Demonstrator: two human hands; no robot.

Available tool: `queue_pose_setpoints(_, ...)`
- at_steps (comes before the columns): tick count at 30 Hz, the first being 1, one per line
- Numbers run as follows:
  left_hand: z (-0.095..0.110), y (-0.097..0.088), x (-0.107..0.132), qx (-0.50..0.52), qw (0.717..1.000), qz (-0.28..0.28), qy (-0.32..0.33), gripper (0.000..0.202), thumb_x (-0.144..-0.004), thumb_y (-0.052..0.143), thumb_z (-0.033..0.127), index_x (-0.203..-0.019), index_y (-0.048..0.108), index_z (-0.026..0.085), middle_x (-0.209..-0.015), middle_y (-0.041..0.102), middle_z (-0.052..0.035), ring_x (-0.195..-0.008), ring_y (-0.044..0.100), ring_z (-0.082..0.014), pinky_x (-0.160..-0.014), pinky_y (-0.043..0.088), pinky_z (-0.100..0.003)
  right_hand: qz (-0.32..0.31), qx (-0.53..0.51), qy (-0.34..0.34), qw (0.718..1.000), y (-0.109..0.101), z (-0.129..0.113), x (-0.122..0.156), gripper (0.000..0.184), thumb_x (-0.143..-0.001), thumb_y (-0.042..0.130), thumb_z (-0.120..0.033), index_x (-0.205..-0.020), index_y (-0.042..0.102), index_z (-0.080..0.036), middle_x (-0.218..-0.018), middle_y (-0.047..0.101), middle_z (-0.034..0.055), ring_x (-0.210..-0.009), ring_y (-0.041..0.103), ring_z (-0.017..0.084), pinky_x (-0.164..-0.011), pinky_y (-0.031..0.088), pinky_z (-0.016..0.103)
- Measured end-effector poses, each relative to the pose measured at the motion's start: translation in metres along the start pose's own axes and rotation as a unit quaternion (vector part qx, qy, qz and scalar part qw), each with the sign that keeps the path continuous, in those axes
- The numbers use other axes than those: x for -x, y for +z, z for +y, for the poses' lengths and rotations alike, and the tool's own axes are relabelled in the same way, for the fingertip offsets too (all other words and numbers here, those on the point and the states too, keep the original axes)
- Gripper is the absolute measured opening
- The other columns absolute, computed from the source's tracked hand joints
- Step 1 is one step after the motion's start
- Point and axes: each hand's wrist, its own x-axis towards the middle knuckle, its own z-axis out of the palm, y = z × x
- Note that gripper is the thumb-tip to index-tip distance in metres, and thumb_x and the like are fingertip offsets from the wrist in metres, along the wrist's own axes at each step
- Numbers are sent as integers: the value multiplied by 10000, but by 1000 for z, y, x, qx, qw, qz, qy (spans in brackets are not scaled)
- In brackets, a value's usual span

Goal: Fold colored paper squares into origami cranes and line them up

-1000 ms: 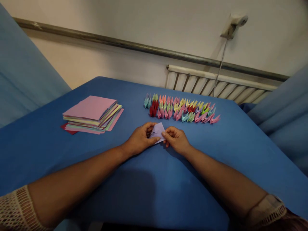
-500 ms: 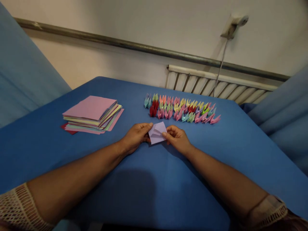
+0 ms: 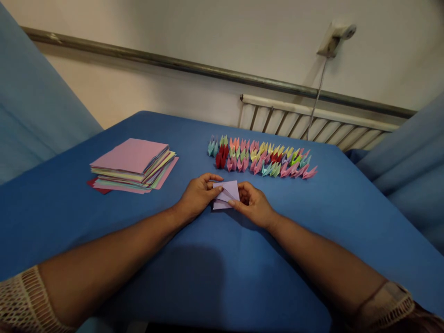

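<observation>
A small folded square of lilac origami paper is held between my two hands, just above the blue tabletop. On its left side, my left hand has the thumb on the top face, while the index finger stretches past the upper edge. My right hand pinches the right edge, its thumb lying across the lower part of the front. Creased flaps show on the paper's face. The fingers behind the sheet are partly hidden.
Rows of small folded paper cranes in many colours stand beyond my hands. A stack of coloured paper sheets lies to the left. Behind the table are a metal rail and a white radiator; blue curtains hang at both sides.
The lilac paper has turned so its edges lie straighter. My left thumb has come onto its face and the left index finger has lifted; my right thumb sits lower.
</observation>
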Motion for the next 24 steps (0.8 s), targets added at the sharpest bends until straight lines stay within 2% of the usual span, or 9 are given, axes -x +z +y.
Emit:
queue_pose_setpoints(4, 0, 1, 0, 32, 999, 22, 30, 267, -666, 708, 210, -835, 502, 184, -645, 620, 56, -546, 581, -97, -531, 439, -203, -5, -20, 10, 1000, 0, 1, -2, 345, -782, 692, -384, -1020, 531, -194, -801, 650, 5, -644, 568, 120, -588, 446, 247)
queue_pose_setpoints(8, -2, 1, 1, 30, 998, 25, 53, 292, -652, 713, 217, -791, 456, 193, -725, 653, 39, -604, 611, -112, -560, 468, -219, -7, -46, 16, 999, -1, 0, -4, 311, -786, 685, -414, -949, 549, -187, -773, 622, 2, -626, 548, 118, -559, 444, 245)
queue_pose_setpoints(12, -5, 1, 3, -11, 997, 14, 77, 219, -682, 700, 248, -711, 496, 172, -867, 679, -11, -733, 640, -132, -660, 504, -256, -14, -41, 15, 999, -1, 1, -4, 277, -801, 668, -410, -935, 567, -189, -772, 615, 4, -641, 549, 122, -559, 447, 246)
queue_pose_setpoints(14, -5, 1, 3, -29, 997, 4, 71, 169, -690, 696, 244, -791, 588, 161, -869, 680, -14, -753, 645, -140, -701, 514, -277, -12, -41, 13, 999, -1, 2, -4, 281, -785, 684, -406, -928, 572, -191, -782, 622, 3, -652, 556, 121, -574, 456, 246)
queue_pose_setpoints(18, -4, 3, 6, -14, 998, -37, 48, 427, -679, 697, 188, -1097, 615, 166, -955, 692, -30, -813, 660, -152, -780, 535, -322, 16, -58, 33, 998, 1, 2, -6, 303, -778, 670, -468, -811, 556, -189, -683, 608, -16, -561, 536, 102, -523, 435, 228)
queue_pose_setpoints(21, -3, 4, 7, -4, 997, -58, 46, 507, -677, 692, 154, -1174, 593, 161, -1023, 688, -52, -892, 663, -164, -853, 532, -349, 39, -59, 57, 996, -2, -1, -8, 409, -835, 559, -567, -682, 529, -188, -577, 586, -15, -463, 507, 89, -458, 388, 219)
queue_pose_setpoints(24, -3, 3, 7, 13, 997, -68, 38, 541, -668, 702, 137, -1196, 585, 157, -1069, 687, -67, -963, 661, -180, -913, 519, -372, 37, -78, 68, 994, -7, -4, -11, 474, -843, 509, -622, -675, 558, -181, -547, 592, -4, -429, 508, 94, -428, 366, 224)
